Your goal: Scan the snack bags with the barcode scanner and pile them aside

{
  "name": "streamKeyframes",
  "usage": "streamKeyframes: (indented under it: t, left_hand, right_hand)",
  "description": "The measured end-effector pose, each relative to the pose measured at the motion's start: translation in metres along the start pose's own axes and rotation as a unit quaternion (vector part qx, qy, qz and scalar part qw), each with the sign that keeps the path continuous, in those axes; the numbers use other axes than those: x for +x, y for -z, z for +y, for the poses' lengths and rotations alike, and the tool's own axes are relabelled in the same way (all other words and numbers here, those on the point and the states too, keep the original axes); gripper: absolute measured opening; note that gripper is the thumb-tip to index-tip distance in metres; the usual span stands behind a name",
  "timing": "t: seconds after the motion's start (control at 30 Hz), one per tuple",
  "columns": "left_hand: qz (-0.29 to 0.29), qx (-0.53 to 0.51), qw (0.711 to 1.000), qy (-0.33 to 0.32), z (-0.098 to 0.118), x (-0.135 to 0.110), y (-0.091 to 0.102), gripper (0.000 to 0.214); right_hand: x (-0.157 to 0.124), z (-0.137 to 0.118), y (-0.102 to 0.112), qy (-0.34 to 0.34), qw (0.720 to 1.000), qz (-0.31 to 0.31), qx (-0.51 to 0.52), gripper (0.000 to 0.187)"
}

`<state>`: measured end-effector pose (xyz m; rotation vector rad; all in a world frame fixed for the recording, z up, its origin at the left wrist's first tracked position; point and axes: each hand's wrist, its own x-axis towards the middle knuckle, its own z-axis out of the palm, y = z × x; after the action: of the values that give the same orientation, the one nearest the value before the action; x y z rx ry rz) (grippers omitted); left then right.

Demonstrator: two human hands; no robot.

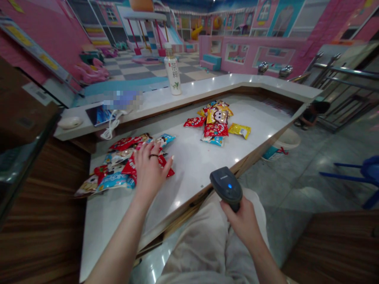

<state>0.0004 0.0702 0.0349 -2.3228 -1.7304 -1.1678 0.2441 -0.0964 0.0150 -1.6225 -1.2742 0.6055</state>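
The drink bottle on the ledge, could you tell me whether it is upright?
Upright: the drink bottle stands on its base on the white ledge.

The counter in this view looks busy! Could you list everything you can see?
Snack packets: many, red, blue and yellow, in two heaps on the counter.
Counter: one, white, in front of the person.
Bottled drink: one, white, on the raised ledge.
Phone or tablet: one, dark with bright screen, on the ledge.
Play area: one, pink, beyond the counter.
Barcode scanner: one, dark grey with blue light, in the right hand.
Left hand: one, bare, ringed, resting on the nearer heap.
Right hand: one, bare, gripping the scanner.
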Motion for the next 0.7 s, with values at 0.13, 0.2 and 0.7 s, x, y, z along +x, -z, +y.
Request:
streamKeyframes:
  t: [0.13,0.2,0.7]
  left_hand:
    - [-0.081,-0.17,0.98,-0.062,0.039,0.029,-0.055,0.065]
    - [-0.119,-0.258,0.955,-0.088,0.057,0.046,-0.09,0.066]
    - [-0.184,-0.223,0.954,-0.078,0.095,0.121,-0.214,0.062]
  right_hand:
    - [0.002,0.002,0.003,0.01,1.0,0.01,-0.003,0.016]
    - [0.003,0.003,0.004,0.011,1.0,0.013,-0.003,0.017]
    - [0.007,0.01,0.01,0.007,0.999,0.031,-0.004,0.017]
